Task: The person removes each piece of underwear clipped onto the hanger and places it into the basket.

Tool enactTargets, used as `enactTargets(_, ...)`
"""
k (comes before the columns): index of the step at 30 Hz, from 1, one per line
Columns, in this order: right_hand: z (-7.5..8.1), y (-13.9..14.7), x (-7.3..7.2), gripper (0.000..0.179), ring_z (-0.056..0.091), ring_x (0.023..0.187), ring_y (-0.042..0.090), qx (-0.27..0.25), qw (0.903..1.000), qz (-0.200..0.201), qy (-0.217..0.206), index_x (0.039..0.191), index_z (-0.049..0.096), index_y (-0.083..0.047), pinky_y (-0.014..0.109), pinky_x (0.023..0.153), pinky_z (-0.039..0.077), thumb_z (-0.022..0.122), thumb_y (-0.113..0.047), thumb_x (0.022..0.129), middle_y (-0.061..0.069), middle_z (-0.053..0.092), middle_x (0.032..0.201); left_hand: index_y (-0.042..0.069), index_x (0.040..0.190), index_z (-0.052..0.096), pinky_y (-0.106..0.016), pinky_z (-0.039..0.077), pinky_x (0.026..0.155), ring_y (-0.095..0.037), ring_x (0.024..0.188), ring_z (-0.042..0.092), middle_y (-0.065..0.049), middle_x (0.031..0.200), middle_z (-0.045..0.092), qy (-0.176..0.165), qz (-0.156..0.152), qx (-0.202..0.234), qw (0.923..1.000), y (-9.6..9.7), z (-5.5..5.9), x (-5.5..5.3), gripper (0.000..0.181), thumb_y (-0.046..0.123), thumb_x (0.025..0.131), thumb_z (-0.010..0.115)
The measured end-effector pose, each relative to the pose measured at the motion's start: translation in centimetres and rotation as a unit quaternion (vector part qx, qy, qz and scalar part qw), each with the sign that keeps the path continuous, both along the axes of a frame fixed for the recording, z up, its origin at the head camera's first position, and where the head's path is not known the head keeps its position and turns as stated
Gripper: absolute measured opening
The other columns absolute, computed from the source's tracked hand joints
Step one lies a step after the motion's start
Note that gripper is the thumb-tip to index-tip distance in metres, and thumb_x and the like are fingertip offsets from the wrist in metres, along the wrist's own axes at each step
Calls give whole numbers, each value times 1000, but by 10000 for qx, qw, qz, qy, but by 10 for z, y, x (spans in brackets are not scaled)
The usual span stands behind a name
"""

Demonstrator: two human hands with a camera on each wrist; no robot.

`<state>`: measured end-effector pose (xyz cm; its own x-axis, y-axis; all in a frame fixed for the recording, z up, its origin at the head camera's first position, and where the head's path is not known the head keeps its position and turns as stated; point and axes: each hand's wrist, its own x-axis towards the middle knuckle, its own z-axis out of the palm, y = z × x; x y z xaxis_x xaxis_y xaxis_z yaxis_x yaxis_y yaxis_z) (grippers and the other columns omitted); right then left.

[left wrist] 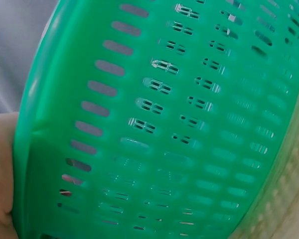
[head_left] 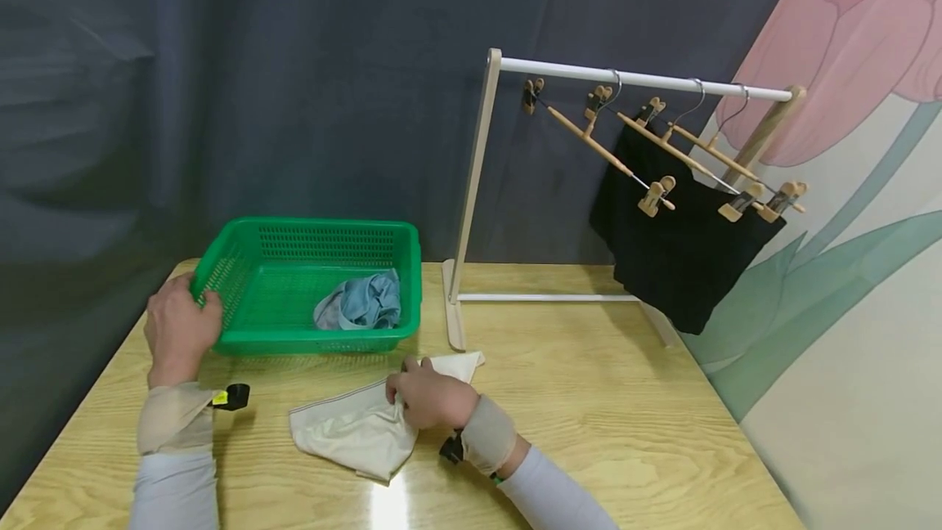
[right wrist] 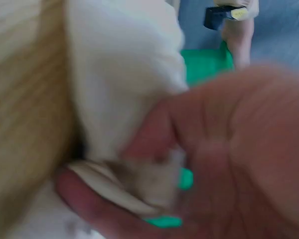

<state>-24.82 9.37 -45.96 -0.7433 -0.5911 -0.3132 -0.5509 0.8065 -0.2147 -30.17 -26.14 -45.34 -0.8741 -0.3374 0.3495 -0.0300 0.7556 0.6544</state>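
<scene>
My left hand (head_left: 180,321) grips the left rim of a green plastic basket (head_left: 309,342), fingers over the edge. The left wrist view is filled by the slotted basket wall (left wrist: 154,129). A crumpled light-blue cloth (head_left: 365,303) lies in the basket's right part. In front of the basket, a cream cloth garment (head_left: 353,432) with a band along its upper edge lies on the table. My right hand (head_left: 430,397) pinches the garment's fabric near its middle; in the right wrist view, a fold of cream cloth (right wrist: 124,194) sits between thumb and finger.
A white-railed wooden rack (head_left: 478,178) stands behind on the right. Several clip hangers (head_left: 589,137) hang from its rail, and a black garment (head_left: 670,244) is clipped there. A dark curtain (head_left: 331,88) backs the wooden table (head_left: 589,415); a painted wall (head_left: 868,309) borders the right.
</scene>
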Motion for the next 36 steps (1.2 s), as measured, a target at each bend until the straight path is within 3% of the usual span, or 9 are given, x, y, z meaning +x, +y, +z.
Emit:
enactTargets(5,11,2,2,28,41,92,19,297,9985,197,-415,116,70,-27,29,67,42,77,-27,89,-2,51,117,-14,144,44,-76,37,95,-62,123,43,-40,137,49,-62,58,54,9999,2,2,0,50,13,103,36)
enactTargets(9,6,2,3,27,42,90,17,114,9995,227,-173,96,69,-25,26,68,42,84,-43,83,-5,53,105,-11,146,44,-76,37,93,-62,124,43,-38,140,48,-153,87,98,9998,3,1,1,50,14,104,36)
enactTargets(12,-2,1,3,28,42,87,14,63,9995,257,141,83,61,-24,24,70,41,86,-37,82,-8,50,93,-10,147,44,-76,38,92,-61,124,44,-37,141,49,-222,113,143,9996,4,-1,2,50,14,104,36)
enactTargets(14,-5,1,1,29,44,85,12,111,9990,295,331,84,57,-24,23,71,41,86,-30,83,-9,50,92,-10,146,45,-76,38,92,-60,123,44,-37,141,49,-237,144,155,9995,4,-1,2,50,15,103,37)
enactTargets(17,-8,1,-2,32,53,90,10,-51,9990,229,368,103,58,-21,22,77,46,84,-18,85,-7,56,100,-11,146,45,-76,39,91,-61,122,45,-37,140,49,-255,187,173,9993,5,-1,2,50,14,103,37)
enactTargets(20,-9,2,-6,57,62,107,14,-186,9988,220,402,134,53,-14,24,88,52,83,-13,86,2,61,124,-12,146,45,-75,40,89,-61,121,47,-38,140,49,-317,224,211,9990,5,1,2,51,11,101,34)
enactTargets(23,-10,2,-8,68,62,117,18,-89,9980,368,513,147,49,-12,25,93,53,81,-14,87,8,60,135,-12,146,44,-74,41,90,-60,122,47,-38,141,48,-410,293,289,9983,4,2,1,54,7,98,31)
enactTargets(31,-8,6,-13,41,59,100,9,-146,9963,688,489,124,66,-17,20,79,50,79,-6,86,-2,64,111,-8,150,42,-73,39,94,-59,126,44,-34,149,44,-665,381,461,9960,3,5,0,60,4,93,28)
enactTargets(36,-6,10,-15,43,57,100,8,-249,9946,929,394,124,68,-16,18,80,48,78,-2,85,-3,65,113,-8,149,43,-72,39,95,-58,127,45,-33,150,44,-648,398,465,9960,3,6,2,60,4,92,27)
